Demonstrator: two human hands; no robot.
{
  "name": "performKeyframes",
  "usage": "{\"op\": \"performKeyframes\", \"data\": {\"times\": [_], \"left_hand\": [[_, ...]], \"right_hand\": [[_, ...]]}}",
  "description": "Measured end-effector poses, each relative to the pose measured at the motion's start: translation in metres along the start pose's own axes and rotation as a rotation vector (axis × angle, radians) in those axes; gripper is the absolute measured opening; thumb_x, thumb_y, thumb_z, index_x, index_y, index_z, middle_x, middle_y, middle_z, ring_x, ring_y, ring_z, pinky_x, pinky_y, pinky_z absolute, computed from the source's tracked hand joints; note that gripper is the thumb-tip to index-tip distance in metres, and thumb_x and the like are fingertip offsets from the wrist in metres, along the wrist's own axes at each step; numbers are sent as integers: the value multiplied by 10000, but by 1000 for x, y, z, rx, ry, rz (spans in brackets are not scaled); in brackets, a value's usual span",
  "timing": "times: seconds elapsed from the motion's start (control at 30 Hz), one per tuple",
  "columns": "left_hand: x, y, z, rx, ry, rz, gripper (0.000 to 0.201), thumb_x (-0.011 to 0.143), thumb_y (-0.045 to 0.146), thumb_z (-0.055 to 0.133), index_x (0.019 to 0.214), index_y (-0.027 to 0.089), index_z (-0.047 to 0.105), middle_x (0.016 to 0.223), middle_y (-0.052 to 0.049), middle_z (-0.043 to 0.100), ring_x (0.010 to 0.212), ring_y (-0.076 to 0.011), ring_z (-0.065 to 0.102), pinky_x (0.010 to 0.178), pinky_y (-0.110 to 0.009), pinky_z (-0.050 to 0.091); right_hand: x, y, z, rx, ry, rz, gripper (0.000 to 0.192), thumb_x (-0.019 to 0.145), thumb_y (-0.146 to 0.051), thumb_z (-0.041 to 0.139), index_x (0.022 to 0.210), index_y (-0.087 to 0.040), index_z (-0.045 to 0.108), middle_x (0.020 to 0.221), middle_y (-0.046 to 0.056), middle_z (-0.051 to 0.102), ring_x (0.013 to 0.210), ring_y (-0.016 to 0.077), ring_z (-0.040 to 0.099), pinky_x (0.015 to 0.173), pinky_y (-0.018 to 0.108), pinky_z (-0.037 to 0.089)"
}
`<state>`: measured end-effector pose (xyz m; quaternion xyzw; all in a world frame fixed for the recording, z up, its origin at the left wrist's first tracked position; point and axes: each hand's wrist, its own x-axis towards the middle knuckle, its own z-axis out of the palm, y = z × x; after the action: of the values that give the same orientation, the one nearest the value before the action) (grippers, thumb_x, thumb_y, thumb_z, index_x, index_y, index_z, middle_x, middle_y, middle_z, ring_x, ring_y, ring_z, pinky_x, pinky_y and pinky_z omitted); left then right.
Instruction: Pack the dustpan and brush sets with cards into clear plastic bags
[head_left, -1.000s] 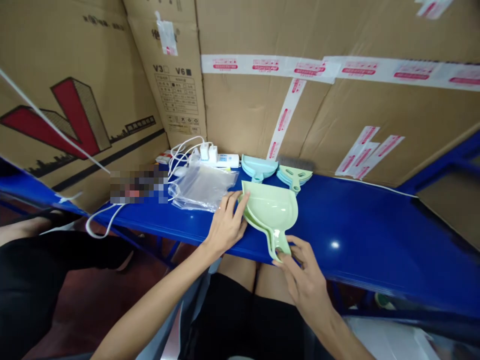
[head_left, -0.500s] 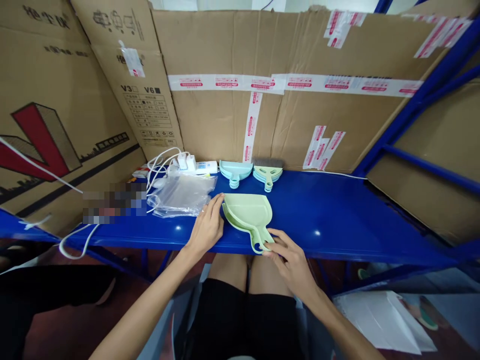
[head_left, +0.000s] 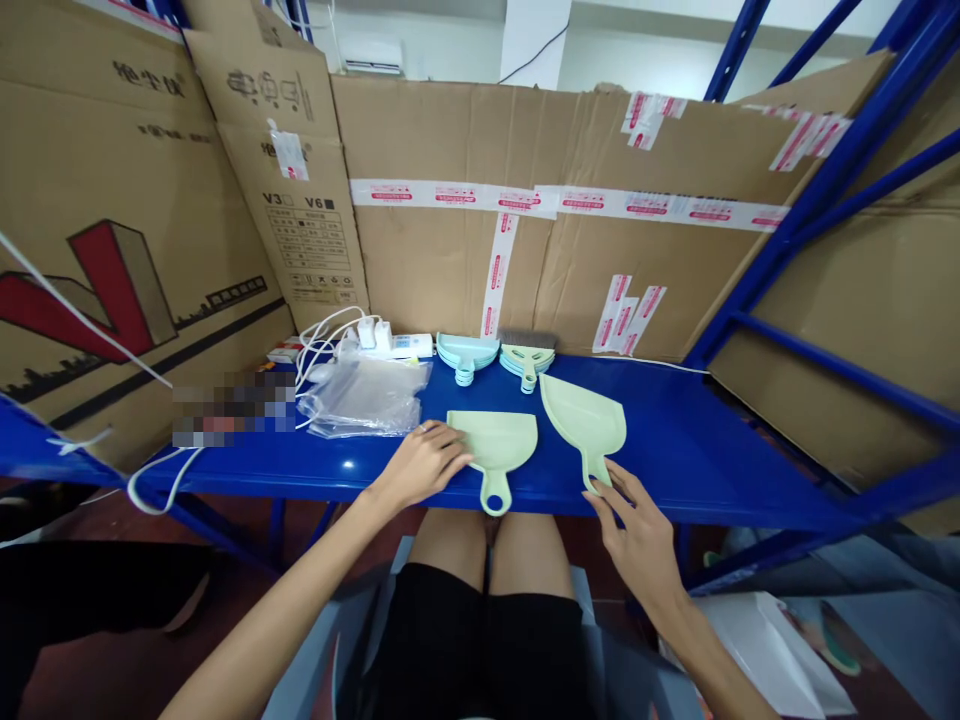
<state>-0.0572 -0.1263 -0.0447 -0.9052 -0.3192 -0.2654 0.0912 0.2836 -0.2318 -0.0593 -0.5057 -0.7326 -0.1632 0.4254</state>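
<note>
Two pale green dustpans are side by side at the front of the blue table. My left hand (head_left: 426, 462) grips the left edge of one green dustpan (head_left: 496, 440), whose ringed handle points toward me past the table edge. My right hand (head_left: 636, 520) pinches the handle of the other green dustpan (head_left: 589, 420), which is tilted, its wide lip pointing away from me. Behind them stand a stack of light blue dustpans (head_left: 466, 352) and a stack of small brushes (head_left: 528, 362) with green and blue handles and grey bristles.
Clear plastic bags (head_left: 367, 395) lie left on the blue table (head_left: 675, 440). A white power strip (head_left: 411, 346) with plugs and looping cables sits behind them. Cardboard walls (head_left: 427, 260) enclose the back and left; a blue metal frame (head_left: 757, 250) rises at the right.
The nested green dustpans have come apart: my right hand has moved one to the right by its handle. The other stays by my left hand. The view has tilted up slightly.
</note>
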Motion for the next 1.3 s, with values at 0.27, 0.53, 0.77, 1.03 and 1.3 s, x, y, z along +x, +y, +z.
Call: {"op": "performKeyframes", "data": {"times": [0.27, 0.53, 0.77, 1.03, 1.3], "left_hand": [[1, -10, 12, 47, 108, -251, 428, 1127, 327, 413, 958, 146, 763, 1093, -124, 791, 1061, -281, 732, 1026, -447, 544], [6, -18, 13, 40, 76, -254, 375, 1120, 285, 423, 1049, 139, 761, 1176, -129, 794, 1241, -278, 696, 1195, -509, 444], [8, -25, 15, 47, 58, -262, 384, 1120, 271, 387, 1116, 149, 752, 1227, -120, 785, 1287, -268, 673, 1243, -526, 395], [9, -25, 16, 141, 34, -274, 441, 1123, 272, 359, 1059, 118, 768, 1218, -130, 789, 1367, -339, 605, 1242, -550, 375], [8, -23, 12, 135, 11, -314, 485, 1131, 299, 320, 1062, 117, 764, 1209, -150, 788, 1336, -368, 600, 1129, -575, 427]], "right_hand": [[2, 7, 9, -121, -155, 18, 294, 1062, -398, 563, 1073, -224, 800, 1257, 145, 766, 1072, 342, 772, 891, 509, 653], [18, 4, 22, -119, -149, 42, 283, 1060, -475, 552, 1044, -241, 711, 1179, 122, 780, 990, 330, 769, 801, 462, 630], [27, 1, 35, -49, -149, 57, 328, 1018, -522, 622, 1159, -230, 669, 1117, 136, 771, 996, 330, 751, 823, 452, 604], [30, 5, 36, 102, -172, 51, 189, 987, -400, 685, 1082, -237, 691, 1112, 113, 731, 1056, 294, 708, 924, 446, 579], [34, 6, 21, 102, -160, 33, 242, 948, -389, 704, 1138, -240, 693, 1182, 136, 662, 1122, 312, 668, 935, 462, 576]]}}
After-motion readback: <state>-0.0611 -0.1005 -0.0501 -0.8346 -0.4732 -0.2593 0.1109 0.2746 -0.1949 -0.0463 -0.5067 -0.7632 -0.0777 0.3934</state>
